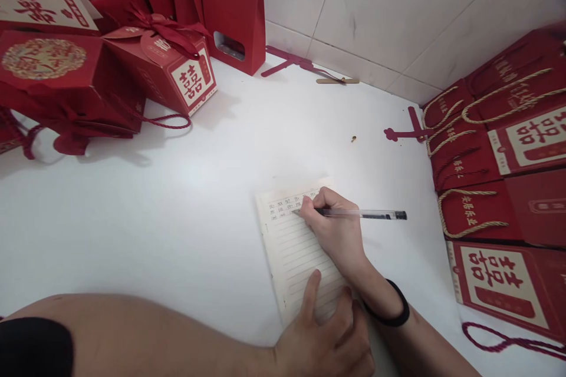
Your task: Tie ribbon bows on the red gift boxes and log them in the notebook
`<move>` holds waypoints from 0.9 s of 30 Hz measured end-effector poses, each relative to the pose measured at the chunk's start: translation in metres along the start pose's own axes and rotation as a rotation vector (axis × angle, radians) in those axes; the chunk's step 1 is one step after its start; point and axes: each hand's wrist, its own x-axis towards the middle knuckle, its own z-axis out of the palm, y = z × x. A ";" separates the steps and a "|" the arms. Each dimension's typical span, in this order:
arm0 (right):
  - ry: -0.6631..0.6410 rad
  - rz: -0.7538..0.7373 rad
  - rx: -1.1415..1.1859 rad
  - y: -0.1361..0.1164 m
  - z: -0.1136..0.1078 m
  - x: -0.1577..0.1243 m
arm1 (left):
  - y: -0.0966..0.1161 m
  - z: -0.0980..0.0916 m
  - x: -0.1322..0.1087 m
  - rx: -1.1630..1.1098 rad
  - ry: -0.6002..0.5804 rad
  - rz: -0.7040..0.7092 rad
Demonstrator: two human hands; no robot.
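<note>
A lined notebook (296,241) lies on the white table, with several short handwritten entries along its top lines. My right hand (338,232) grips a clear-barrelled pen (380,214) with a dark cap end, and the pen's tip touches the page near the third written line. A black band circles my right wrist. Below it, my left hand (327,336) rests across the lower part of the page with its fingers spread, covering that area. The notebook's bottom edge is hidden under my hands.
Red gift boxes (161,65) with ribbons crowd the back left. A tall red box (232,12) stands against the tiled wall. Red gift bags (471,212) with rope handles line the right side. Dark red cut-outs (404,132) and a small brass-coloured piece (354,139) lie on the table (186,212).
</note>
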 end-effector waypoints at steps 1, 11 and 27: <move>-0.004 -0.005 -0.010 0.000 0.000 0.000 | 0.000 0.000 0.000 0.005 -0.001 -0.001; 0.059 -0.008 0.035 -0.001 -0.001 -0.001 | 0.000 0.000 0.003 -0.021 0.068 -0.048; 0.104 -0.025 0.046 -0.001 -0.001 -0.002 | 0.000 0.002 0.003 -0.021 0.073 -0.036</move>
